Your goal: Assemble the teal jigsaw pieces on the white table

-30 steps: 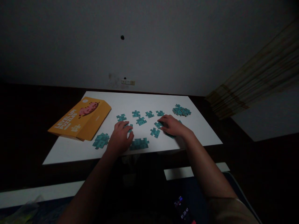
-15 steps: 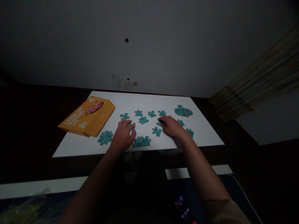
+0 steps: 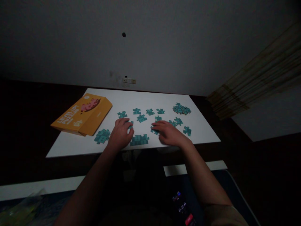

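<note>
My left hand [image 3: 121, 133] lies on the table with curled fingers around a teal puzzle piece [image 3: 131, 125], mostly hidden by them. Fingers of my right hand [image 3: 168, 131] are closed over another puzzle piece [image 3: 154, 131] on the tabletop, covering part of it. Between the hands, nearer the front edge, sits a joined strip of puzzle pieces [image 3: 139, 140]. Just above my right fingers lies a single piece [image 3: 158, 118]. Several loose pieces form a rough row farther back, among them one in the middle [image 3: 141, 118].
A yellow puzzle box [image 3: 82, 114] lies at the left of the white table [image 3: 131, 97]. One pile of pieces [image 3: 102, 136] is by my left hand, a larger heap [image 3: 182, 109] at the back right. Below, a lit phone [image 3: 183, 208] rests on a dark blue surface.
My right hand has moved left and toward me, from one puzzle piece to a nearer one. The piece it left lies slightly farther back. My left hand stays about its piece; the view shifted slightly.
</note>
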`<control>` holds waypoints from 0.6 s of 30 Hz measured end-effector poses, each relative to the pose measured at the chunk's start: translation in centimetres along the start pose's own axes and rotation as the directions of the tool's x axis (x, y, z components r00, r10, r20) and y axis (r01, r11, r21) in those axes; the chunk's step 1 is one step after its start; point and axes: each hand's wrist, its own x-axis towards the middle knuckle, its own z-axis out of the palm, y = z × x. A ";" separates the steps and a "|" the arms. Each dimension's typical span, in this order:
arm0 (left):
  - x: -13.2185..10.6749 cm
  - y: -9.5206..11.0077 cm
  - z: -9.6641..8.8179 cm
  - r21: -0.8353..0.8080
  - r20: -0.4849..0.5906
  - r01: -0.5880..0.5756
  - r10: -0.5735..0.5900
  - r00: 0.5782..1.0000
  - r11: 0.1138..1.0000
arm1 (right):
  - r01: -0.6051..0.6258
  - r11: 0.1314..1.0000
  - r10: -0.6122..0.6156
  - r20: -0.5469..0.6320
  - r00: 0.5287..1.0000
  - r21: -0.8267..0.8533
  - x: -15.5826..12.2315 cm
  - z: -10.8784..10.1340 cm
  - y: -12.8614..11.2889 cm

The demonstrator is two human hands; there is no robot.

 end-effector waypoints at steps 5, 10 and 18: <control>0.2 -0.2 -0.1 -0.014 -0.004 -0.003 0.003 1.000 1.000 | -0.145 0.989 0.142 -0.109 0.984 -0.024 0.1 3.4 -1.5; 0.1 -0.2 -0.1 0.001 -0.022 -0.019 0.019 1.000 1.000 | -0.291 0.957 0.270 -0.366 0.890 -0.001 1.0 6.9 -3.4; -0.1 0.1 -0.5 0.004 -0.025 -0.011 0.011 1.000 1.000 | -0.576 0.817 0.467 -0.627 0.623 0.037 -5.9 5.4 -2.0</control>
